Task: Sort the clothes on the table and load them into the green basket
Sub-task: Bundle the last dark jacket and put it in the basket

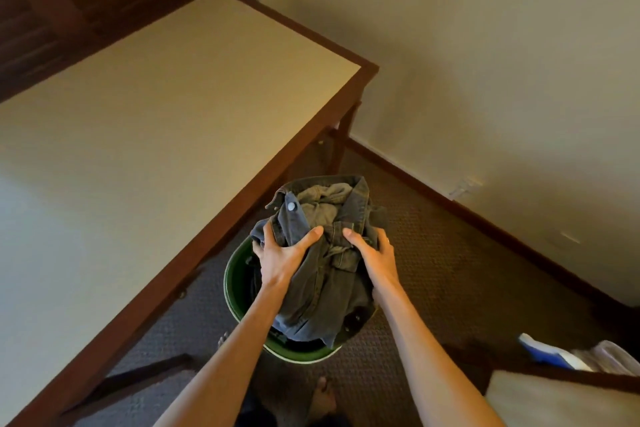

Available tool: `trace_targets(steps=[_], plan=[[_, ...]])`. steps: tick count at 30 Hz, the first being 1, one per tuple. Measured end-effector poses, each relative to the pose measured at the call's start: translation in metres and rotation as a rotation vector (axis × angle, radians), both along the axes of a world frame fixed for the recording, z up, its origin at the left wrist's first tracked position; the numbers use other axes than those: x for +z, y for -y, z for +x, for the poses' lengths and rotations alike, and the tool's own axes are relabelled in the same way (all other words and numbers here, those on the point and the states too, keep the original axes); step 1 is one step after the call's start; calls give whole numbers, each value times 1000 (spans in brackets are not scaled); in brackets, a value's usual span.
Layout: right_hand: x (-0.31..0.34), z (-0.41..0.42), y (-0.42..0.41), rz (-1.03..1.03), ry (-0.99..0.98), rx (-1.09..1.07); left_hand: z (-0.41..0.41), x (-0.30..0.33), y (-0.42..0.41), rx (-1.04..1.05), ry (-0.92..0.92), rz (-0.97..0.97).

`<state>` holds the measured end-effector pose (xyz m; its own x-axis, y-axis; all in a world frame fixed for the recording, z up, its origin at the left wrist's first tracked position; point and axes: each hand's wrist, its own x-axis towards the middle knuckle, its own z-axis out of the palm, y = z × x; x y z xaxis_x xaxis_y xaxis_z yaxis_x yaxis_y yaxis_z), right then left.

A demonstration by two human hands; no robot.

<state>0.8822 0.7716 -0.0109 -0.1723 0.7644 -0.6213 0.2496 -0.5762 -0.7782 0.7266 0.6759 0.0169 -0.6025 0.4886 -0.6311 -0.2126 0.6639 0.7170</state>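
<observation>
Denim jeans [322, 288] bunched under both hands' fingers [304, 239]

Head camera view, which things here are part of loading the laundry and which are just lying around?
Part of the job:
jeans, held by the left hand and right hand
grey garment
green basket
table

Just lying about:
blue and white item on the floor
cushion

Grey denim jeans [322, 274]; green basket [239, 288]; cream-topped table [156, 121], brown-edged; brown dotted carpet [450, 270].
</observation>
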Motion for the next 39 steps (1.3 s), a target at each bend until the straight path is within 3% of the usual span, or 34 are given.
trace_targets(steps=[5, 13, 18, 22, 32, 39], plan=[[-41, 8, -10, -56, 193, 143, -18, -51, 11, -82, 150, -109], [-58, 33, 8, 57, 183, 243, -36, -69, 43, -284, 51, -63], [-74, 5, 7, 309, 545, 849, -44, -99, 36, -924, -234, -282], [-114, -29, -18, 328, 594, 1000, -56, -147, 5, -1180, -468, -300], [-249, -55, -52, 205, 640, 1002, -64, -292, -25, -1160, -545, -320], [-326, -59, -54, 239, 629, 997, -60, -366, -30, -1117, -604, -359]])
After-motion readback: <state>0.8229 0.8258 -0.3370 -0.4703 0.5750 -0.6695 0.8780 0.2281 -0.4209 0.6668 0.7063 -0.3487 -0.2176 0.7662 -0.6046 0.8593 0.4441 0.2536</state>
